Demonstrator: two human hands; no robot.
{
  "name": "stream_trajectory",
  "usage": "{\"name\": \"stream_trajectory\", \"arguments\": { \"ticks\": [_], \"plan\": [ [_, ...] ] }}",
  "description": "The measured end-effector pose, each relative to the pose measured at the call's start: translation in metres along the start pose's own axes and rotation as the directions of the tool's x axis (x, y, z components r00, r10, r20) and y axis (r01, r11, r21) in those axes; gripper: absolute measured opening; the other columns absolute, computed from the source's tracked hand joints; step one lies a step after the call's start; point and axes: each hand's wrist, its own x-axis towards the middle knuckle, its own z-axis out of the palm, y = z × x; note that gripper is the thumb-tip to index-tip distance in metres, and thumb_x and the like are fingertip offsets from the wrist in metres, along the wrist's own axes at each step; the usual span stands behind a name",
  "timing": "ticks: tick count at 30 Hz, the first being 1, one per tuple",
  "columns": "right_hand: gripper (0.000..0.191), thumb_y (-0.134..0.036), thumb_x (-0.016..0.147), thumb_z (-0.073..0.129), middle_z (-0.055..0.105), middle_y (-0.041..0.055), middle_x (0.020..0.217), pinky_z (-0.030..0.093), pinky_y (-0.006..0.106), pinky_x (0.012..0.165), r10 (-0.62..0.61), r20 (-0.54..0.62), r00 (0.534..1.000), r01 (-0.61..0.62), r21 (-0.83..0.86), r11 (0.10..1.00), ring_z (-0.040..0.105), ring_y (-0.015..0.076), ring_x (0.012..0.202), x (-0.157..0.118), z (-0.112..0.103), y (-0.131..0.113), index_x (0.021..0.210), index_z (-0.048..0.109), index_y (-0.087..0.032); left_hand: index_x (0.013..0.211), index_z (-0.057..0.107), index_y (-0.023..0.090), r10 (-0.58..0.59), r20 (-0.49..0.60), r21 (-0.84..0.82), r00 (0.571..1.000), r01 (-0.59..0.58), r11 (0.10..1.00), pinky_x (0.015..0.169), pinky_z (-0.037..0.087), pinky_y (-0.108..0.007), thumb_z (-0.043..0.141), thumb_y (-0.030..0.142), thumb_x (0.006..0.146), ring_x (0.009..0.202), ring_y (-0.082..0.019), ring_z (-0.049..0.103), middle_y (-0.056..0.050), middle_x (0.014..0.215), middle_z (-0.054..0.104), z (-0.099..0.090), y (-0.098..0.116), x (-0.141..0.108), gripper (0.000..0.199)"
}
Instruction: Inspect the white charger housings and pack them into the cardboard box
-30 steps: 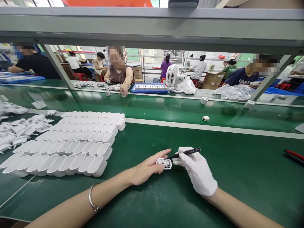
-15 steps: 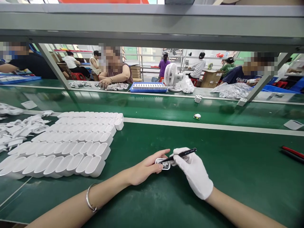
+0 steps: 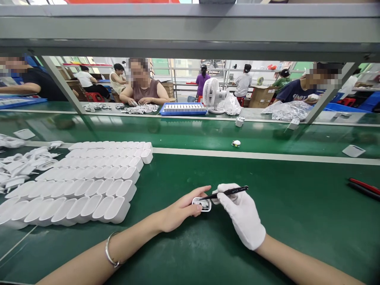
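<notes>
Left hand (image 3: 181, 211) grips the white shell (image 3: 202, 204); gloved right hand (image 3: 242, 211) pinches black tweezers (image 3: 227, 193), tip unmoved inside (contents probably unseated); shell rows (image 3: 86, 186) nearby.

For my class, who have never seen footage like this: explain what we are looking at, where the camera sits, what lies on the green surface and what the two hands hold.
The camera sits on a person's head, looking forward and down at their own hands. The bare left hand steadies a small white oval case on the green table. The gloved right hand holds black tweezers, tip pointing into the case. Rows of white oval shells lie to the left, red and black tools at far right. Other people work across the belt.
</notes>
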Motion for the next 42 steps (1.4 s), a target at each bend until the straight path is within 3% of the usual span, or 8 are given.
{"name": "stream_trajectory", "arguments": {
  "ticks": [24, 29, 33, 35, 37, 39, 41, 42],
  "plan": [
    [0.025, -0.038, 0.068, 0.074, 0.067, 0.0041, 0.081, 0.056, 0.032, 0.066, -0.066, -0.019, 0.998, 0.066, 0.015, 0.998, 0.065, 0.0173, 0.070, 0.001, 0.001, 0.005, 0.082, 0.063, -0.020, 0.139, 0.035, 0.031, 0.016, -0.038, 0.072, 0.999, -0.013, 0.997, 0.078, 0.035, -0.032, 0.048, 0.035, 0.091, 0.082, -0.015, 0.041, -0.006, 0.121, 0.044, -0.001, -0.004, -0.002, 0.049],
    [0.031, -0.041, 0.069, 0.073, 0.065, 0.0018, 0.074, 0.055, 0.035, 0.064, -0.112, -0.139, 0.984, 0.112, -0.003, 0.994, 0.063, 0.0162, 0.060, 0.007, -0.008, -0.006, 0.087, 0.059, -0.020, 0.134, 0.042, 0.032, 0.142, -0.068, 0.238, 0.988, -0.122, 0.963, 0.098, 0.030, -0.036, 0.044, 0.033, 0.094, 0.113, -0.022, 0.040, -0.004, 0.127, 0.043, 0.000, 0.000, -0.002, 0.040],
    [0.023, -0.038, 0.080, 0.057, 0.060, 0.0007, 0.069, 0.050, 0.033, 0.060, -0.208, -0.089, 0.974, 0.183, -0.235, 0.955, 0.058, 0.0159, 0.059, 0.025, -0.028, -0.007, 0.093, 0.058, -0.020, 0.130, 0.047, 0.031, 0.248, -0.149, 0.372, 0.957, -0.178, 0.911, 0.092, 0.039, -0.034, 0.050, 0.026, 0.090, 0.110, -0.022, 0.044, -0.006, 0.134, 0.032, 0.001, 0.000, 0.000, 0.040],
    [0.022, -0.032, 0.081, 0.049, 0.057, 0.0006, 0.063, 0.044, 0.031, 0.053, -0.155, 0.009, 0.988, 0.135, -0.542, 0.829, 0.053, 0.0158, 0.053, 0.038, -0.040, -0.004, 0.096, 0.060, -0.019, 0.130, 0.047, 0.034, 0.315, -0.213, 0.459, 0.925, -0.190, 0.868, 0.083, 0.045, -0.032, 0.053, 0.020, 0.087, 0.104, -0.021, 0.048, -0.006, 0.132, 0.033, 0.002, -0.001, 0.001, 0.045],
    [0.022, -0.027, 0.079, 0.048, 0.057, 0.0016, 0.059, 0.040, 0.030, 0.049, -0.014, 0.074, 0.997, 0.070, -0.831, 0.552, 0.051, 0.0167, 0.049, 0.048, -0.048, -0.002, 0.093, 0.064, -0.019, 0.131, 0.045, 0.033, 0.447, -0.236, 0.583, 0.863, -0.242, 0.776, 0.080, 0.048, -0.031, 0.057, 0.013, 0.083, 0.102, -0.021, 0.050, -0.007, 0.123, 0.042, 0.002, -0.003, 0.001, 0.053],
    [0.024, -0.027, 0.079, 0.051, 0.060, 0.0042, 0.063, 0.038, 0.030, 0.049, 0.035, 0.111, 0.993, 0.097, -0.953, 0.287, 0.054, 0.0190, 0.051, 0.050, -0.051, -0.001, 0.095, 0.066, -0.019, 0.132, 0.044, 0.032, 0.625, -0.185, 0.725, 0.759, -0.324, 0.608, 0.079, 0.050, -0.032, 0.061, 0.008, 0.078, 0.101, -0.022, 0.053, -0.007, 0.114, 0.051, 0.002, -0.004, -0.001, 0.061],
    [0.035, -0.029, 0.078, 0.054, 0.065, 0.0072, 0.079, 0.041, 0.031, 0.053, -0.089, 0.226, 0.970, 0.239, -0.953, 0.184, 0.060, 0.0218, 0.064, 0.045, -0.048, -0.003, 0.111, 0.061, -0.021, 0.133, 0.043, 0.029, 0.772, -0.058, 0.836, 0.633, -0.392, 0.384, 0.079, 0.053, -0.032, 0.065, 0.006, 0.077, 0.097, -0.022, 0.058, -0.008, 0.112, 0.056, 0.002, -0.003, -0.004, 0.065],
    [0.042, -0.028, 0.079, 0.055, 0.066, 0.0083, 0.088, 0.044, 0.032, 0.058, -0.194, 0.311, 0.930, 0.346, -0.921, 0.180, 0.061, 0.0226, 0.073, 0.040, -0.045, -0.004, 0.120, 0.055, -0.021, 0.134, 0.042, 0.027, 0.819, 0.023, 0.868, 0.574, -0.418, 0.269, 0.080, 0.054, -0.032, 0.066, 0.006, 0.077, 0.096, -0.021, 0.060, -0.009, 0.112, 0.058, 0.002, -0.002, -0.007, 0.066]
  ]
}}
